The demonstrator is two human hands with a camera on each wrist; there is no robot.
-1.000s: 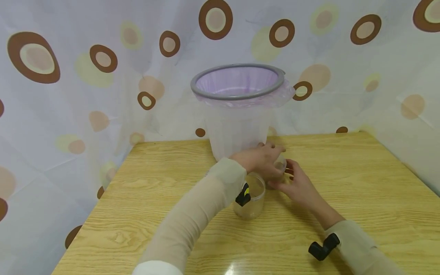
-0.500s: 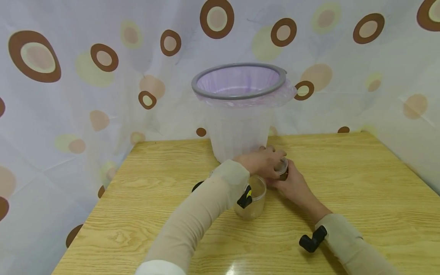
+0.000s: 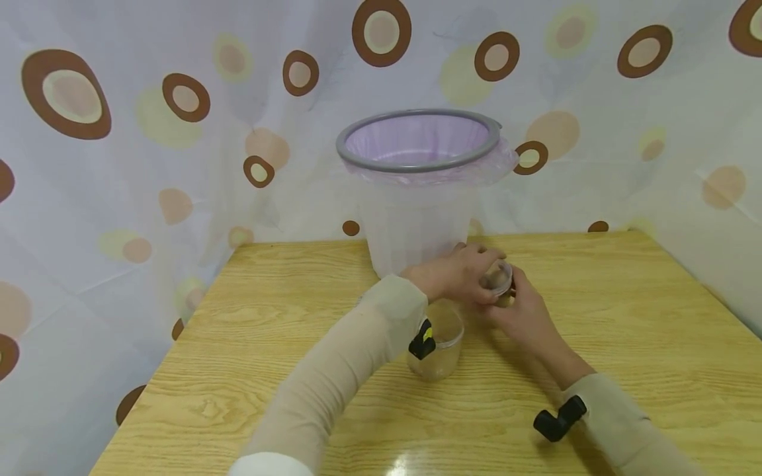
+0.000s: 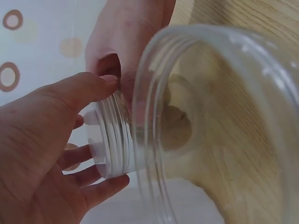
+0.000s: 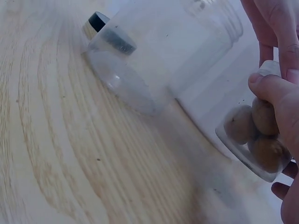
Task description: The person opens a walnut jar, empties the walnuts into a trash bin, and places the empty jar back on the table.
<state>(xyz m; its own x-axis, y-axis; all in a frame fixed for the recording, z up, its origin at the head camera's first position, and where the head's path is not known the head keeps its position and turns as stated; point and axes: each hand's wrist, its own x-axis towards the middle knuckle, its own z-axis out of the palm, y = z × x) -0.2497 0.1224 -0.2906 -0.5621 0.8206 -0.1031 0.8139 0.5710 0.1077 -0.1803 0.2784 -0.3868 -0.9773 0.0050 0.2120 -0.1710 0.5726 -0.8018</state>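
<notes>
Unscrewing in hand: small jar (image 3: pixel 499 283) of brown balls, just before the bin (image 3: pixel 417 192), gripped by right hand (image 3: pixel 524 314); lid pinched by left hand (image 3: pixel 455 274). Next, probably more twisting, lid lifted.

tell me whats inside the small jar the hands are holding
Round brown nut-like pieces lie inside the small jar; three show. Both hands, left and right, cover part of it, hiding any more.

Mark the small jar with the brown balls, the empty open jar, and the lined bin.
small jar (image 5: pixel 254 140), right wrist view, on its clear wall over the brown balls.
empty open jar (image 3: pixel 437 347), head view, on its side wall.
lined bin (image 3: pixel 417 225), head view, on its translucent front wall.
</notes>
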